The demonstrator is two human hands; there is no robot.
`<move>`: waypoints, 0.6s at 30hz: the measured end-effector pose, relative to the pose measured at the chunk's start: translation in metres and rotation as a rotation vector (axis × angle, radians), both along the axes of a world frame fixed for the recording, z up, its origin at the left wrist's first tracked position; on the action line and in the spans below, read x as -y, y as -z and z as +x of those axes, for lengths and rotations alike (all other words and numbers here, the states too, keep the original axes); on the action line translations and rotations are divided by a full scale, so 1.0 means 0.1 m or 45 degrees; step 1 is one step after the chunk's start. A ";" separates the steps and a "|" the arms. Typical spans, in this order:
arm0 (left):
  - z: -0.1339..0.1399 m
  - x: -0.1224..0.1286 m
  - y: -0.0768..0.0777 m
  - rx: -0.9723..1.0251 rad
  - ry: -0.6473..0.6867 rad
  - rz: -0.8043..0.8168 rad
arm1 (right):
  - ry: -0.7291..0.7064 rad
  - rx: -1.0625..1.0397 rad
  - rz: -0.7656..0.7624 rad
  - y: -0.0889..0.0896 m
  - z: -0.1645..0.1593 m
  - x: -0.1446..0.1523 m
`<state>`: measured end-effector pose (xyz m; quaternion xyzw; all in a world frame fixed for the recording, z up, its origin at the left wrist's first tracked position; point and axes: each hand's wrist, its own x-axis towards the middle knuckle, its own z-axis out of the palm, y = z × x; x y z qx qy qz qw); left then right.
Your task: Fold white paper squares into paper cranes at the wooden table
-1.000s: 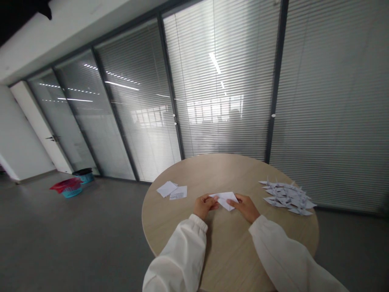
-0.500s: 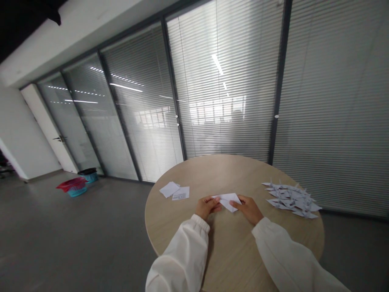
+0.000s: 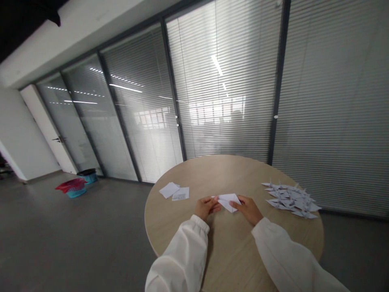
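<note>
White paper, creased into a pointed, many-sided shape, is what I have between my hands: the folded piece [image 3: 230, 201] sits in the lower middle of the frame, slightly right of centre, above the pale wood-grained desk [image 3: 231, 251]. I cannot tell whether its underside touches the surface. My left hand [image 3: 206, 208] pinches its left tip, thumb and fingers closed narrowly on it. My right hand [image 3: 249, 209] grips the other end, the thumb pressed flat on the upper face and the other fingers tucked behind the edge. A point of the paper hangs down between my hands, towards me.

My white sleeves [image 3: 182, 253] run in from the bottom of the frame, gathered at the wrists. To the left of my hands, well apart from them, lie a plain sheet [image 3: 168, 190] and a printed sheet [image 3: 181, 194], their edges meeting or overlapping. Towards the lower right, a cluster of folded paper cranes [image 3: 291, 199] crowds near the rim, wings and thin points sticking up.

At the left of the frame, on the grey floor [image 3: 91, 235], stand a blue basket with a red liner [image 3: 75, 192] and, just behind it, one with a black liner [image 3: 88, 177].
</note>
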<state>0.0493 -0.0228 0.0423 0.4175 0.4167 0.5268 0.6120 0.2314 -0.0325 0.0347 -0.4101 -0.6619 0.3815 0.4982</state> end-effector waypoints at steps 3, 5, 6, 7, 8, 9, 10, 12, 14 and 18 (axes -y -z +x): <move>-0.01 0.01 -0.01 0.007 0.018 0.009 | 0.004 0.006 -0.008 -0.01 0.00 0.00; -0.01 0.02 -0.02 0.013 0.014 0.016 | 0.006 0.011 -0.015 -0.01 0.00 0.01; -0.01 0.03 -0.03 0.018 0.012 0.018 | 0.006 0.007 -0.018 -0.02 0.00 0.01; 0.00 0.03 -0.03 0.022 0.013 0.019 | 0.006 0.001 -0.020 -0.02 0.00 0.01; 0.00 0.04 -0.04 0.027 0.017 0.020 | 0.006 -0.007 -0.023 -0.02 0.00 0.00; 0.00 0.04 -0.04 0.034 0.023 0.019 | 0.006 -0.013 -0.028 -0.02 0.00 0.00; 0.00 0.04 -0.04 0.043 0.028 0.014 | 0.007 -0.018 -0.033 -0.02 0.00 0.00; 0.00 0.04 -0.03 0.070 0.038 0.009 | 0.010 -0.027 -0.043 -0.02 0.00 0.00; 0.00 0.03 -0.02 0.105 0.063 0.023 | 0.013 -0.040 -0.052 -0.02 0.00 0.00; 0.00 0.03 -0.02 0.155 0.119 0.071 | 0.003 -0.050 -0.063 -0.01 0.01 -0.01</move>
